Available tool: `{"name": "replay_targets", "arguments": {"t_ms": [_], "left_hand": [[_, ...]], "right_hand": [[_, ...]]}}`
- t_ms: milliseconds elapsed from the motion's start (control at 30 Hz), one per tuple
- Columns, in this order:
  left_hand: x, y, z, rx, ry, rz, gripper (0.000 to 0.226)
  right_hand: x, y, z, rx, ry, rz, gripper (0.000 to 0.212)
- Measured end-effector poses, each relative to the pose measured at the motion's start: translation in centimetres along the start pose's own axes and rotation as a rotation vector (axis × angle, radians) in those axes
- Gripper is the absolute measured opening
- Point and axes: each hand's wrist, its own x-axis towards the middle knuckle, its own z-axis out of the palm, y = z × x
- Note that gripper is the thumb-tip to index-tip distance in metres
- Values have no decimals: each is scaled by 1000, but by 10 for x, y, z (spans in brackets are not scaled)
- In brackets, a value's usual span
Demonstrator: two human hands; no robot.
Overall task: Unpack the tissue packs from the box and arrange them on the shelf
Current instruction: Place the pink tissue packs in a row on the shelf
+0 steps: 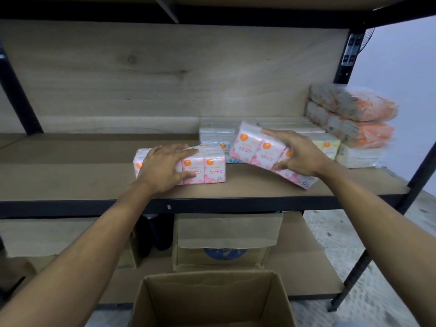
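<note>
**Two pink tissue packs at the shelf front, one under each hand**

Setting was a black metal-framed shelf (94,180) with brown board decks and a pale wood back panel; a grey-white wall showed at right. An open cardboard box (207,300) stood below the shelf edge, in front of the camera; no packs could be seen in the visible part of its interior.

Left hand (162,168) lay palm-down, fingers spread, over a pink rose-scented mini tissue pack (212,167) that sat flat and upright near the front of the shelf deck. Thumb wrapped the pack's front face.

Right hand (297,154) gripped a second pink tissue pack (259,149), fingers over the top and thumb under the near side. This pack was tilted, its left end raised off the deck, right lower corner touching the board.

Behind, between the two pink packs: a blue tissue pack (217,138). To the right of it, a yellow tissue pack (328,146), then white wrapped packs (358,156) with two orange wrapped bundles (368,109) stacked on top at the far right.

On the lower deck stood a closed carton with a blue logo (224,246).
</note>
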Motion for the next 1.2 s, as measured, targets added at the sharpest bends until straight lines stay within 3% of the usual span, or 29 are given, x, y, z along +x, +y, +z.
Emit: {"name": "replay_targets", "arguments": {"t_ms": [267,533,667,867,1200], "left_hand": [[0,0,-1,-16,-14,5,72],[0,0,-3,-30,-10,13,73],[-1,0,-4,-28,-7,19,73],[-8,9,-5,39,75,11,76],[-4,23,-3,-53,105,32,56]], "right_hand": [[14,0,16,-205,-185,-19,99],[19,-5,22,-374,-247,-25,97],[12,-21,32,-296,-161,48,96],[-4,-33,56,-357,52,150,76],[-14,-18,49,-275,60,136,70]]}}
